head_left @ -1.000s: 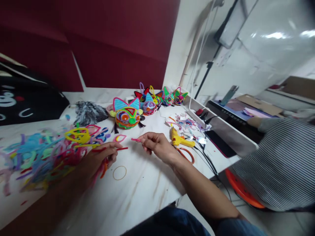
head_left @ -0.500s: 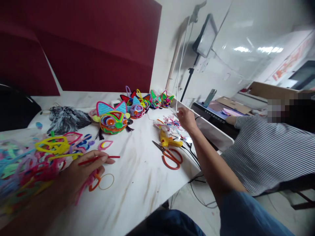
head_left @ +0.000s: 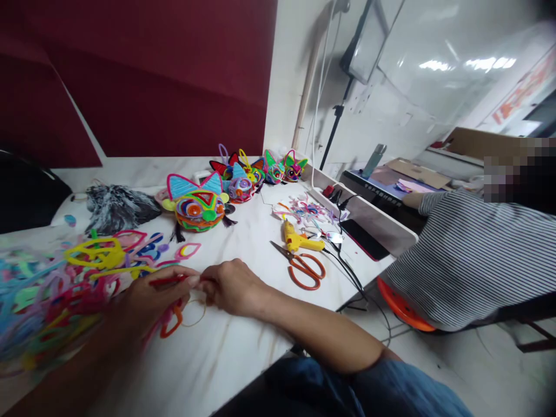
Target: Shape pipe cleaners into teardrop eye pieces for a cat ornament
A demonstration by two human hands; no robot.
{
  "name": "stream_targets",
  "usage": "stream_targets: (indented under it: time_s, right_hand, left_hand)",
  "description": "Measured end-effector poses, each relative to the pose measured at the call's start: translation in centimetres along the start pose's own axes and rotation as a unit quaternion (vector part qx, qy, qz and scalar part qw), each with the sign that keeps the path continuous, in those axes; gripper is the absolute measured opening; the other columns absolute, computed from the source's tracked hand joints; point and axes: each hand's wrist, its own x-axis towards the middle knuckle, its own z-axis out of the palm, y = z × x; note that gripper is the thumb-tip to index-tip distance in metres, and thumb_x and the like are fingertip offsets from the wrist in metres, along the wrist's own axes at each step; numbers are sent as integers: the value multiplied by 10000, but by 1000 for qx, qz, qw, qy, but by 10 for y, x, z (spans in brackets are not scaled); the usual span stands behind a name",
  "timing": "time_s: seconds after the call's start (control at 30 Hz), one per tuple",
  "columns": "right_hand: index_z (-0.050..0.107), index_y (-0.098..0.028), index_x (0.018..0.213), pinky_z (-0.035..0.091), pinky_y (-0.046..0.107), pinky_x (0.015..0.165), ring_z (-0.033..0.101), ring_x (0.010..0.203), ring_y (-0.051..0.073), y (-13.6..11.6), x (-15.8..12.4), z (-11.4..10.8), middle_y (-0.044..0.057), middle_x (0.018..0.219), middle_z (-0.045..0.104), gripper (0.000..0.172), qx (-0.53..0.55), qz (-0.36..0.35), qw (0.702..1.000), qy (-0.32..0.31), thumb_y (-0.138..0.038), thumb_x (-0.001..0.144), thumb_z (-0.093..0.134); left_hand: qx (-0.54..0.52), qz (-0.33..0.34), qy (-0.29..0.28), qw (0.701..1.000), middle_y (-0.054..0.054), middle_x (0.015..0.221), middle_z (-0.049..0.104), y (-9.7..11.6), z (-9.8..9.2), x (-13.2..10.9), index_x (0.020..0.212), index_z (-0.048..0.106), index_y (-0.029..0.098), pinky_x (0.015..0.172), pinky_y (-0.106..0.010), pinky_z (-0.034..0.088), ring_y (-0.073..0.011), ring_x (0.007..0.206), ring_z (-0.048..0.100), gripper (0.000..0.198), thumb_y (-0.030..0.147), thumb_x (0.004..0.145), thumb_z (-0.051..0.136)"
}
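My left hand (head_left: 167, 289) is closed on a thin red pipe cleaner (head_left: 164, 281), with its fingers over the table's left side. My right hand (head_left: 230, 286) meets it, thumb and fingertips pinched at the pipe cleaner's right end; the exact grip is partly hidden. Below the hands lie an orange pipe-cleaner loop (head_left: 171, 324) and a thin pale ring (head_left: 200, 319). A heap of colourful pipe cleaners (head_left: 47, 289) spreads beside and behind my left hand. Beyond stands a colourful animal head (head_left: 200, 209) made of pipe cleaners, with blue ears and dark tassels.
Orange-handled scissors (head_left: 306, 271) and a yellow glue gun (head_left: 303, 240) with cables lie right. Pipe-cleaner scraps (head_left: 304, 209), a phone (head_left: 365, 239) and smaller animal heads (head_left: 274, 168) are farther back. A person in a striped top (head_left: 473, 255) sits to the right.
My right hand has come from the back right, near the cables, to the left hand and now pinches the red pipe cleaner's end. The left hand keeps its hold.
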Motion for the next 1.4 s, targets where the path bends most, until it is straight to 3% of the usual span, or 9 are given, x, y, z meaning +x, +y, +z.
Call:
stream_targets:
  time_s: [0.1, 0.2, 0.3, 0.43, 0.6, 0.73, 0.97, 1.23, 1.4]
  right_hand:
    - [641, -197, 743, 417, 218, 533, 547, 452, 91, 11, 3, 9, -42, 575, 631, 178, 185, 32, 982, 1, -143, 885, 549]
    - [628, -180, 704, 374, 197, 428, 487, 372, 68, 22, 4, 20, -35, 543, 624, 211, 388, 91, 917, -9, -238, 897, 564]
    - [623, -168, 742, 316, 185, 358, 507, 384, 75, 26, 6, 29, -15, 566, 640, 251, 461, 113, 880, -27, -388, 864, 613]
    - [595, -172, 779, 328, 164, 344, 523, 422, 68, 22, 6, 32, -27, 610, 652, 371, 503, 115, 856, -29, -475, 677, 784]
    - [584, -161, 703, 331, 162, 340, 547, 422, 86, 13, 5, 34, -24, 548, 646, 411, 537, 147, 830, -30, -291, 464, 893]
    - [606, -147, 697, 342, 166, 367, 548, 427, 84, 16, 7, 36, -5, 558, 664, 322, 553, 151, 820, -4, -205, 474, 832]
    - [626, -154, 716, 363, 172, 407, 541, 454, 76, 27, 12, 33, -30, 546, 642, 238, 569, 141, 807, 72, -145, 507, 740]
    - [672, -144, 761, 377, 182, 415, 526, 455, 76, 26, 13, 32, -24, 543, 626, 216, 568, 133, 808, 86, -269, 614, 770]
    - [642, -144, 691, 370, 183, 402, 472, 398, 60, 29, 15, 35, -34, 493, 591, 188, 557, 124, 817, 88, -285, 643, 757]
  left_hand:
    - [-21, -3, 6, 1000, 53, 462, 539, -3, 0, 2, 988, 593, 184, 398, -183, 299, -113, 409, 447, 475, 474, 647, 754]
    - [-62, -11, -8, 998, 54, 537, 573, -1, 2, -1, 1082, 553, 190, 386, -182, 312, -102, 410, 452, 527, 477, 678, 734]
    - [-88, -2, 13, 996, 33, 617, 606, 1, 4, -2, 1064, 548, 174, 410, -194, 376, -115, 472, 518, 506, 471, 689, 711]
    - [-36, 35, 39, 998, 8, 677, 629, -6, 4, -1, 1114, 550, 170, 462, -226, 434, -148, 550, 587, 457, 458, 771, 643]
    - [-30, 83, 42, 995, 0, 727, 632, -18, 3, 2, 1119, 571, 188, 511, -243, 467, -160, 604, 610, 428, 435, 783, 666]
    - [-87, 67, 37, 993, 9, 739, 637, -19, 4, 5, 1084, 588, 200, 533, -247, 485, -152, 603, 611, 434, 412, 730, 723]
    - [-210, 6, 35, 977, -5, 861, 691, 2, 3, 2, 1015, 612, 167, 573, -191, 495, -113, 665, 633, 482, 275, 583, 795]
    - [-126, 50, 63, 989, -15, 872, 703, -11, -1, 10, 983, 621, 179, 650, -230, 534, -155, 744, 683, 442, 253, 587, 802]
    - [-60, 79, 68, 993, -14, 820, 702, -14, -4, 11, 966, 625, 186, 596, -251, 538, -176, 700, 688, 402, 272, 612, 793]
